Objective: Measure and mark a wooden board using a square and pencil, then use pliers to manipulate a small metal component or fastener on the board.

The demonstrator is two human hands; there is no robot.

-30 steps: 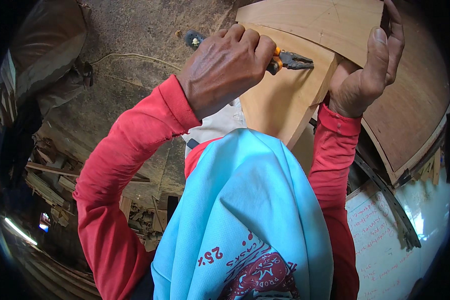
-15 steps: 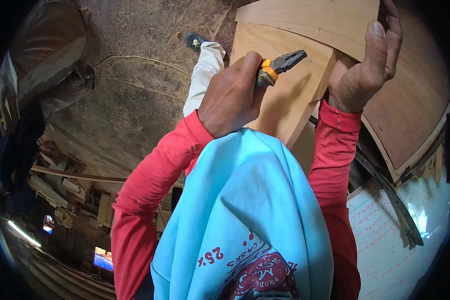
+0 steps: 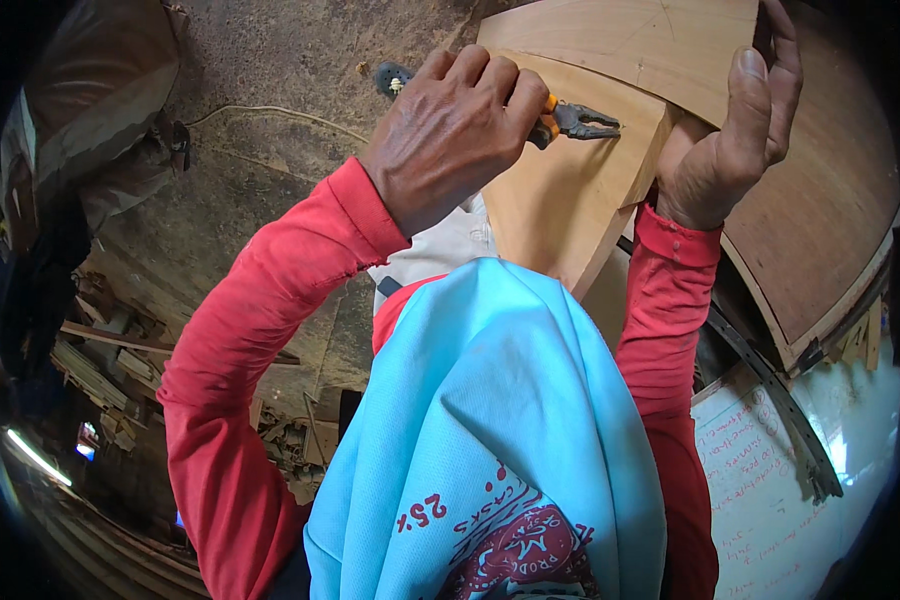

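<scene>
My left hand (image 3: 455, 130) is wrapped around a pair of pliers (image 3: 585, 122) with orange-and-black handles. The pliers' dark jaws are slightly apart and point right, above the pale face of a wooden block (image 3: 560, 175). A curved-edged wooden board (image 3: 630, 40) lies along the block's far side. My right hand (image 3: 720, 150) rests at the right end of this board, thumb raised and fingers stretched out along the end. Part of its palm is hidden behind the wood. Whether anything sits in the pliers' jaws is too small to tell.
A large curved brown panel (image 3: 820, 210) stands on the right, beside a dark metal strip (image 3: 785, 405) and a whiteboard with red writing (image 3: 770, 500). Light blue cloth (image 3: 490, 400) fills the lower middle. Wood offcuts (image 3: 100, 375) are heaped at left; a cord (image 3: 270, 112) crosses the floor.
My left hand has turned over, knuckles upward, and the pliers have swung to point right and slightly down. The left elbow has moved out to the left. My right hand has hardly moved.
</scene>
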